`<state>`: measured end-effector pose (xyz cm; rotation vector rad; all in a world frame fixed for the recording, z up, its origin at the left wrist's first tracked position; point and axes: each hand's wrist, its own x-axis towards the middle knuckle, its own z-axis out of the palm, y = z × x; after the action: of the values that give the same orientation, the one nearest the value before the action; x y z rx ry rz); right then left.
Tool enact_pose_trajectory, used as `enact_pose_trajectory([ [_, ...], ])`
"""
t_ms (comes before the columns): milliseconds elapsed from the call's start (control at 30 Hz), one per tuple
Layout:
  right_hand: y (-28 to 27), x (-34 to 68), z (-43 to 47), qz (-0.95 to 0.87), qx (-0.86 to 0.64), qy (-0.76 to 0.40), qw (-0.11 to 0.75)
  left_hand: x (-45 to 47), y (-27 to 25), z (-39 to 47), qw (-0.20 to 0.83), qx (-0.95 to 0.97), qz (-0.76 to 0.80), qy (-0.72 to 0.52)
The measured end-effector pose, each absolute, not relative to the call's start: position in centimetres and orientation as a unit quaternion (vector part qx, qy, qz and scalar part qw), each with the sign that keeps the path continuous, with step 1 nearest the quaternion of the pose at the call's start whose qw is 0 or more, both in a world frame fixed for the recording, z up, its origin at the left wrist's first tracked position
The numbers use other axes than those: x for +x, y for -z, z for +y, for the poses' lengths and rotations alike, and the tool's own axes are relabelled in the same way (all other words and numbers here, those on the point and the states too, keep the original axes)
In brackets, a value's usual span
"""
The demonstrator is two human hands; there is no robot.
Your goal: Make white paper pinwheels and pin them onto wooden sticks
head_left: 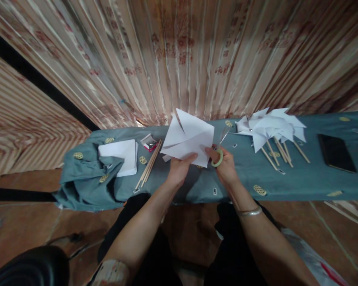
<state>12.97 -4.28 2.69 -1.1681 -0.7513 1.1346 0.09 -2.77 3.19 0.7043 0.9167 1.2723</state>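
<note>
My left hand (180, 170) grips a white paper square (193, 139) by its lower edge, thumb on top. Two slits run in from the sheet's corners, one at the top and one at the left. In my right hand (226, 163) is a pair of scissors (217, 158) with pale green handles, held at the paper's right lower side. Their blades point up and away to the right, apart from the slits. The right thumb is close to the paper's edge; whether it presses on it I cannot tell.
Finished paper pinwheels (270, 127) on sticks lie to the right, with a black phone (337, 153) beyond. On the left are stacked white paper (122, 157), wooden sticks (149, 165) and a small box of pins (149, 142). A teal cloth (241, 186) covers the narrow table before a curtain (181, 59).
</note>
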Motion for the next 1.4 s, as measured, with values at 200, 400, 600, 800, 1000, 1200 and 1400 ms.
enact_pose_trajectory([
  [200,-2.9,14.2,-6.7,-0.448,-0.527,-0.568,0.446,-1.8,-3.4,-0.7,0.569,0.346,0.426,-0.612],
  [400,-2.2,13.8,-9.1,-0.492,-0.488,-0.635,0.341,-2.3,-3.8,-0.4,0.559,0.362,0.416,-0.619],
  [600,-2.1,14.1,-9.4,-0.501,-0.489,-0.631,0.334,-1.8,-3.4,-0.9,0.548,0.397,0.42,-0.604],
  [800,-1.8,14.4,-9.3,-0.499,-0.49,-0.631,0.336,-1.5,-3.3,-1.1,0.553,0.402,0.421,-0.595],
  [1000,-2.0,14.4,-9.3,-0.498,-0.495,-0.624,0.343,-1.5,-3.7,-1.2,0.557,0.423,0.418,-0.579],
  [1200,-1.9,14.4,-9.3,-0.505,-0.489,-0.625,0.341,-1.5,-3.5,-1.3,0.558,0.426,0.412,-0.58],
  [1400,-2.3,14.2,-9.4,-0.5,-0.502,-0.618,0.341,-1.7,-3.4,-1.5,0.56,0.427,0.42,-0.573],
])
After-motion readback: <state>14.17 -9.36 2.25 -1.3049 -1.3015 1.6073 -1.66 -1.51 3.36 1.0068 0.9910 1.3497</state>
